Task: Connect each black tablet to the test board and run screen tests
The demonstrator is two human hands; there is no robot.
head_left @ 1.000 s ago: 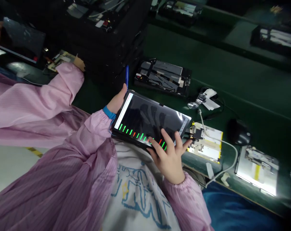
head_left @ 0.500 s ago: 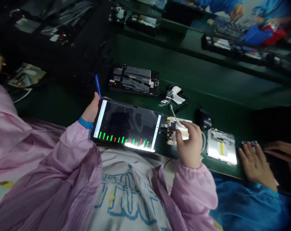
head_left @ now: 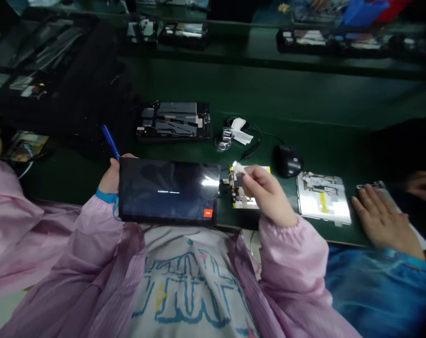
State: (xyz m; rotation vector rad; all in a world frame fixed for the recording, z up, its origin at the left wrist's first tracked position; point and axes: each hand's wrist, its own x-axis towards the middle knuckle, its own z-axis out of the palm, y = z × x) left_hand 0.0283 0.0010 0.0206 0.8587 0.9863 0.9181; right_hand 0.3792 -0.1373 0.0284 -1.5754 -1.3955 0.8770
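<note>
My left hand (head_left: 109, 180) grips the left edge of a tablet screen (head_left: 168, 188), tilted up toward me. The screen is dark, with a short line of text and a red button at lower right. A blue pen (head_left: 110, 142) sticks up from behind this hand; its lower end is hidden, so how it is held I cannot tell. With thumb and fingers pinched, my right hand (head_left: 271, 197) holds a white cable plug (head_left: 238, 167) pointing up and left. Below the plug lies an opened circuit assembly (head_left: 239, 193) with yellow edges, just right of the tablet, partly covered by my hand.
Behind the tablet lies an opened device frame (head_left: 174, 119). A metal piece with white tape (head_left: 225, 138), a black mouse (head_left: 288, 160) and a silver panel (head_left: 323, 197) are to the right. A co-worker's hand (head_left: 382, 213) rests flat at far right; another person's sleeve (head_left: 13, 206) is at left.
The screen has gone from coloured bars to a dark page with a red button. My right hand has raised the white plug, which now points left. The view has shifted and levelled.
</note>
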